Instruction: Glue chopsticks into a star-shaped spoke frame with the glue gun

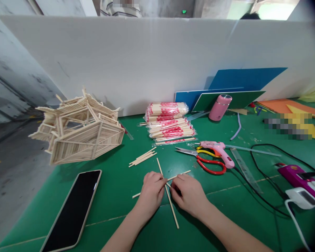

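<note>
Two wooden chopsticks lie crossed on the green table in front of me. One chopstick runs away from me; the crosswise chopstick passes under both hands, its far end sticking out at the upper right. My left hand is closed at the crossing, fingertips pressed on the sticks. Just right of it, my right hand is closed in a pinch on a short stick end near the crossing. Beyond my hands lie several loose chopsticks. Scissors with red and yellow handles and a pink glue gun lie to the right.
A chopstick-built model stands at the left, behind a phone. Wrapped chopstick bundles and a pink bottle are at the back, before a white partition. A purple power strip and cables lie at right.
</note>
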The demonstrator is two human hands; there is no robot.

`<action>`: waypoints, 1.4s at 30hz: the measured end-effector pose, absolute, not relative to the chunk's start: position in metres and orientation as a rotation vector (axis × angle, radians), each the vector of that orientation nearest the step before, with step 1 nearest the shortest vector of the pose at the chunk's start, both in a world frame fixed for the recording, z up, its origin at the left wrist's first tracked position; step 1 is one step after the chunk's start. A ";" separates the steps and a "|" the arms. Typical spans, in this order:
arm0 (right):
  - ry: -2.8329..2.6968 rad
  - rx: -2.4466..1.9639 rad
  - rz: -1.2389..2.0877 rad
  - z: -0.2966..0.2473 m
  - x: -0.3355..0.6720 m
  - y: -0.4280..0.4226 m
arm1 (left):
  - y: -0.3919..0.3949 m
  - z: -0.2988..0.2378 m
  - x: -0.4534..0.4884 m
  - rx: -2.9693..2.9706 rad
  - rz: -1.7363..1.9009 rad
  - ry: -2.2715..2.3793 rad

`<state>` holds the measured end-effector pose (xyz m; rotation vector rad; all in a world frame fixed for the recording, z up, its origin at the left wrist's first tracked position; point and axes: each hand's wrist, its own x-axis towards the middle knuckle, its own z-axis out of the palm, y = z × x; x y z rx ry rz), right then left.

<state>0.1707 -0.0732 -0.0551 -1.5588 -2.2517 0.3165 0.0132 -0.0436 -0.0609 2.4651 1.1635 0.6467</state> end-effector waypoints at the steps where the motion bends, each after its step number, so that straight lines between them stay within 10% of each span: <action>1: -2.252 -1.559 0.314 -0.055 0.171 -0.073 | -0.043 -0.061 0.013 2.469 0.649 1.163; 42: -1.337 -1.444 0.785 -0.052 0.223 -0.057 | -0.054 -0.051 0.018 2.475 0.590 1.278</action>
